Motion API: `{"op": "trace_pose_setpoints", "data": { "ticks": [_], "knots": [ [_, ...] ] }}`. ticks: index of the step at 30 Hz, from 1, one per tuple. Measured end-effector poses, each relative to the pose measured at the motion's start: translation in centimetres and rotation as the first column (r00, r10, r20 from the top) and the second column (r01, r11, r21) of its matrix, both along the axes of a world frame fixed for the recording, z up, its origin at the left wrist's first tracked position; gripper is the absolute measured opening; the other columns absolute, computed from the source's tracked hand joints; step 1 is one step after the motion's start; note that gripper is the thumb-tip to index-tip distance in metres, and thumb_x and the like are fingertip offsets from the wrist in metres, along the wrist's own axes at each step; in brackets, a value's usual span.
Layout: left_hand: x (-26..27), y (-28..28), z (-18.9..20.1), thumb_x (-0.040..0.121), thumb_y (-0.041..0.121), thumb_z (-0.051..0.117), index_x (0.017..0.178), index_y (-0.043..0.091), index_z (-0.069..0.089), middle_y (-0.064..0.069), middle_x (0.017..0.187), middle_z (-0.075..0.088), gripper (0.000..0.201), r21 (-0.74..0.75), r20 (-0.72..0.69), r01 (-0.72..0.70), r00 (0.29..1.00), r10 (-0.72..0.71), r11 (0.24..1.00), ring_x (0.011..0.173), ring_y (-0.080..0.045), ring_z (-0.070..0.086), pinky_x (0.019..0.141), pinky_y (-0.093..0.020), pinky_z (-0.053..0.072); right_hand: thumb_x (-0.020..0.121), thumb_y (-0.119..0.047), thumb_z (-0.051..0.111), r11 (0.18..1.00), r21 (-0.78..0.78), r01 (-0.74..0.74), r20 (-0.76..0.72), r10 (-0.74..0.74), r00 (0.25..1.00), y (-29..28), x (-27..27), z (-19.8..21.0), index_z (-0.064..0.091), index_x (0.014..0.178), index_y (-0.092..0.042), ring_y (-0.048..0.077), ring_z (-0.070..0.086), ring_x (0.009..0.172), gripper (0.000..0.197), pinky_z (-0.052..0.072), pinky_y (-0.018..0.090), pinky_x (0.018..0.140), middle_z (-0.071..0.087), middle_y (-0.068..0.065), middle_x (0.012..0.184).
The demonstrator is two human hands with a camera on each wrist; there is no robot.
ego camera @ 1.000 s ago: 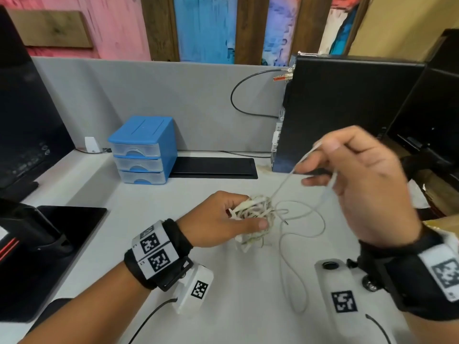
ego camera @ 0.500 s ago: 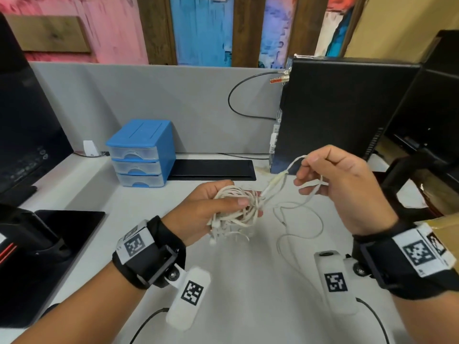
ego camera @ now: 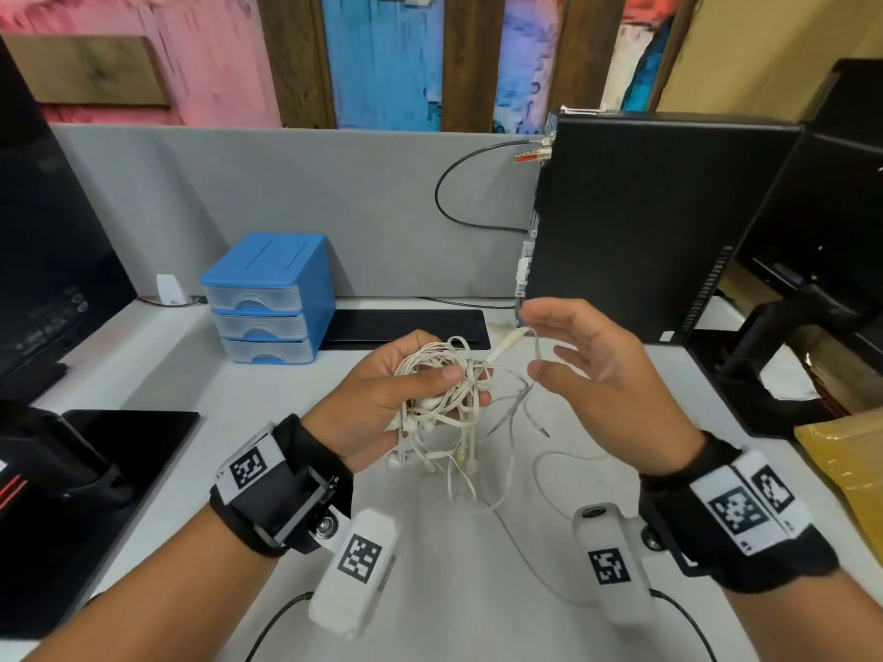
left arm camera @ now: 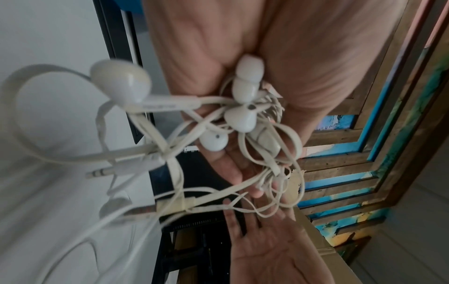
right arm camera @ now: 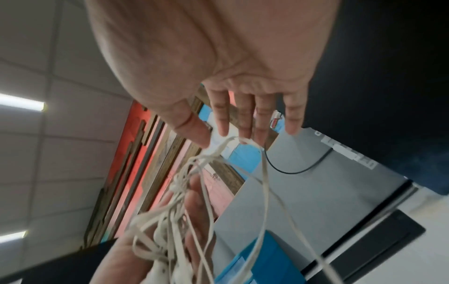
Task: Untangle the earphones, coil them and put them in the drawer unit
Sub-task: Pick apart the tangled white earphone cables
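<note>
I am looking down at a pale bench [ego camera: 444, 590] backed by a grey partition, with painted boards showing above it. My left hand [ego camera: 382, 403] is holding the earphones [ego camera: 444, 398] just above the bench, thumb and fingers curled round the knot, while loose loops are hanging down and one strand is trailing across the surface towards me. My right hand [ego camera: 602, 375] is hovering just right of the bundle with fingers straight and spread, gripping nothing; in its wrist view a strand looks to be brushing the fingertips [right arm camera: 245, 132], though I cannot tell whether it is truly touching. A plug end [ego camera: 509, 339] is sticking out of the tangle up and to the right, pointing towards that free palm, so I am judging the right hand the nearer one to take it and draw it out rightwards, along its own length, while the left keeps the knot steady. Counting from the left wrist view, I am seeing at least four earbuds [left arm camera: 121, 84] and one jack plug [left arm camera: 97, 173], so this is probably more than one pair; the exact number is hidden in the knot. The drawer unit [ego camera: 270, 298], one blue cabinet with three clear drawers, all closed, is standing well apart at the back left, nearer my left hand.
</note>
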State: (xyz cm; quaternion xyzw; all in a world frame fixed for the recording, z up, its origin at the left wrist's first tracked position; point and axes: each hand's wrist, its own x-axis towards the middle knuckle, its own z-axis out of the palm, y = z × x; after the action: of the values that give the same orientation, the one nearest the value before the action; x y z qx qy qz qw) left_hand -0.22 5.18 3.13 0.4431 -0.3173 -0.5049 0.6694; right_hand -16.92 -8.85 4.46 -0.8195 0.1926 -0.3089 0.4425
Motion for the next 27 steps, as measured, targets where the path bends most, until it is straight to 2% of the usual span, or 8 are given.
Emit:
{"op": "trace_pose_setpoints", "data": {
  "ticks": [4, 7, 9, 14, 19, 21, 23, 27],
  "knots": [
    [0.0, 0.1, 0.1, 0.082, 0.004, 0.067, 0.093, 0.005, 0.057, -0.023, 0.105, 0.071, 0.015, -0.006, -0.013, -0.004, 1.0, 0.004, 1.0, 0.088, -0.032, 0.074, 0.069, -0.031, 0.059, 0.084, -0.006, 0.071, 0.974, -0.219, 0.064, 0.186, -0.023, 0.982, 0.9, -0.3, 0.2, 0.064, 0.103, -0.02, 0.011, 0.058, 0.116, 0.025, 0.043, 0.024, 0.102, 0.064, -0.009, 0.119],
    [0.0, 0.1, 0.3, 0.082, 0.005, 0.061, 0.097, 0.004, 0.057, -0.021, 0.11, 0.071, 0.015, -0.015, -0.001, -0.008, 1.0, 0.008, 1.0, 0.088, -0.03, 0.073, 0.076, -0.032, 0.06, 0.082, -0.018, 0.071, 0.959, -0.28, 0.032, 0.143, 0.008, 0.99, 1.3, -0.4, 0.2, 0.069, 0.08, -0.02, 0.012, 0.06, 0.11, 0.004, 0.038, 0.013, 0.098, 0.067, -0.01, 0.107],
    [0.0, 0.1, 0.3, 0.084, 0.006, 0.063, 0.098, 0.004, 0.058, -0.022, 0.113, 0.07, 0.015, -0.015, 0.012, -0.015, 1.0, 0.015, 1.0, 0.09, -0.031, 0.072, 0.08, -0.033, 0.06, 0.082, -0.027, 0.073, 0.955, -0.295, 0.033, 0.085, -0.008, 0.996, 1.5, -0.2, -0.2, 0.071, 0.077, -0.024, 0.009, 0.058, 0.105, 0.006, 0.035, 0.007, 0.091, 0.066, -0.013, 0.1],
    [0.0, 0.1, 0.3, 0.083, 0.006, 0.065, 0.102, 0.004, 0.057, -0.022, 0.115, 0.069, 0.02, -0.024, 0.044, -0.007, 0.999, 0.008, 1.0, 0.098, -0.032, 0.07, 0.085, -0.036, 0.058, 0.08, -0.047, 0.066, 0.936, -0.347, 0.062, -0.058, -0.087, 0.995, 1.7, 0.5, -1.3, 0.076, 0.088, -0.033, 0.007, 0.052, 0.094, 0.019, 0.04, 0.016, 0.076, 0.059, -0.013, 0.09],
    [0.0, 0.0, 0.2, 0.083, 0.011, 0.061, 0.09, 0.008, 0.059, -0.019, 0.1, 0.071, 0.007, -0.031, 0.025, 0.007, 1.0, -0.007, 0.999, 0.087, -0.029, 0.07, 0.077, -0.035, 0.058, 0.089, -0.021, 0.067, 0.993, -0.115, -0.035, -0.005, 0.035, 0.999, 1.3, 0.6, -1.1, 0.073, 0.082, -0.023, 0.012, 0.061, 0.08, 0.009, 0.047, 0.026, 0.071, 0.068, -0.007, 0.081],
    [0.0, 0.0, 0.2, 0.084, 0.015, 0.061, 0.086, 0.011, 0.062, -0.02, 0.097, 0.068, 0.004, -0.032, 0.015, 0.012, 1.0, -0.011, 0.999, 0.089, -0.032, 0.066, 0.08, -0.037, 0.056, 0.093, -0.009, 0.062, 0.995, 0.024, -0.101, 0.061, 0.1, 0.993, 1.0, 0.6, -1.0, 0.071, 0.083, -0.013, 0.017, 0.066, 0.076, 0.014, 0.052, 0.031, 0.074, 0.071, 0.004, 0.081],
    [0.0, 0.0, 0.3, 0.083, 0.017, 0.061, 0.085, 0.013, 0.063, -0.013, 0.09, 0.068, 0.005, -0.032, 0.019, 0.013, 1.0, -0.013, 0.999, 0.08, -0.025, 0.066, 0.074, -0.034, 0.056, 0.096, -0.002, 0.056, 0.981, 0.138, -0.139, 0.126, 0.122, 0.984, 0.9, 0.6, -0.7, 0.065, 0.082, -0.006, 0.022, 0.065, 0.068, 0.017, 0.053, 0.033, 0.069, 0.069, 0.014, 0.079],
    [0.0, 0.1, 0.3, 0.083, 0.02, 0.06, 0.106, 0.013, 0.062, -0.011, 0.095, 0.066, 0.025, -0.044, -0.019, -0.004, 1.0, 0.003, 0.999, 0.079, -0.019, 0.066, 0.07, -0.027, 0.056, 0.098, -0.005, 0.051, 0.97, 0.216, -0.114, 0.133, 0.087, 0.987, 1.1, 0.5, -0.5, 0.059, 0.082, -0.009, 0.01, 0.046, 0.049, 0.018, 0.038, 0.021, 0.048, 0.061, 0.007, 0.068]
  ]
}}
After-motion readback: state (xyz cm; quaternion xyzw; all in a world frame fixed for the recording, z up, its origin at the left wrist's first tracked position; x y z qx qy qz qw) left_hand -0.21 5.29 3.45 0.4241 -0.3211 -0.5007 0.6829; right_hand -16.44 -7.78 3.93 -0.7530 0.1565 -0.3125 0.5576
